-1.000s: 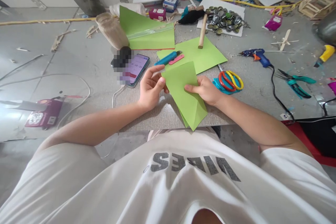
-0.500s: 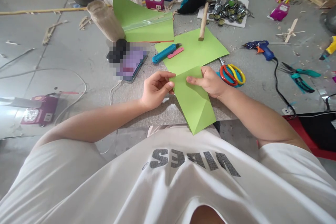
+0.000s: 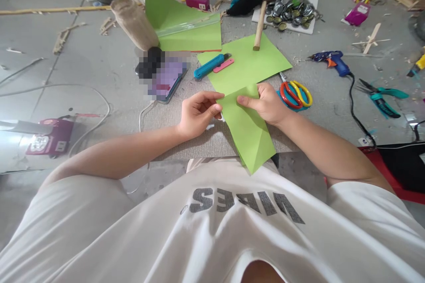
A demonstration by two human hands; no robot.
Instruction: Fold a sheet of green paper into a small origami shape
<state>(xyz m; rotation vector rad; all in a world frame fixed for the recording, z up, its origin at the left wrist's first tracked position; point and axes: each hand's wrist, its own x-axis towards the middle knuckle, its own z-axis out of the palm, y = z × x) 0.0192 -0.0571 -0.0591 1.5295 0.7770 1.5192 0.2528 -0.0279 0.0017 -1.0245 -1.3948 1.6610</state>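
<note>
Between my hands, over the table's near edge, is a folded piece of green paper (image 3: pixel 250 124) whose lower end comes to a point. My left hand (image 3: pixel 201 112) pinches its upper left edge between thumb and fingertips. On the other side my right hand (image 3: pixel 270 104) grips the upper right edge, thumb on top and fingers behind the paper. Just beyond lies a flat green sheet (image 3: pixel 265 64), bearing a blue utility knife (image 3: pixel 210 66), a pink strip (image 3: pixel 223 65) and a wooden stick (image 3: pixel 259 28). Scissors with red and yellow handles (image 3: pixel 290 94) rest right of my right hand.
A phone (image 3: pixel 169 77), partly blurred out, lies left of the sheet, near a brownish jar (image 3: pixel 134 24). Bottle caps (image 3: pixel 288 11) are heaped at the back. To the right are a blue glue gun (image 3: pixel 332 61) with its cord and teal-handled pliers (image 3: pixel 381 97).
The lower end of the folded green paper has swung slightly right and its layers have parted a little. Both hands keep their hold in nearly the same place.
</note>
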